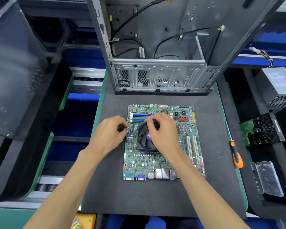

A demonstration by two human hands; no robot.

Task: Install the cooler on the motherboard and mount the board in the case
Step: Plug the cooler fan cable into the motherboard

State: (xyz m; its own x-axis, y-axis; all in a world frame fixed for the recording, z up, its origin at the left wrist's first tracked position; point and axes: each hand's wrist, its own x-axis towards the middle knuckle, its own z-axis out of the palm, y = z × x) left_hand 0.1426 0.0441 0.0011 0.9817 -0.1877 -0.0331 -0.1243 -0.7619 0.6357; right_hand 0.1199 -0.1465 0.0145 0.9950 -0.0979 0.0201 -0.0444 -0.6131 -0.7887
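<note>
Two bare forearms enter from the bottom edge of the frame and converge on the motherboard (162, 142), which lies flat on a dark mat (106, 187) at centre frame. The left hand (109, 134) sits at the board's left edge, thumb and forefinger pinching the thin coloured fan cable (130, 128). The right hand (163, 129) rests over the cooler (144, 139), its fingers curled and pinched together at the fan's upper rim; what they pinch cannot be determined. The cooler, a black fan unit, sits on the board's centre-left area, just below the blue memory slots (141, 117). The open metal case (158, 47) stands at the top centre, beyond the board and apart from it. An orange-handled screwdriver (236, 153) lies on the mat to the right. A grey power supply (277, 86) sits at the right edge.
</note>
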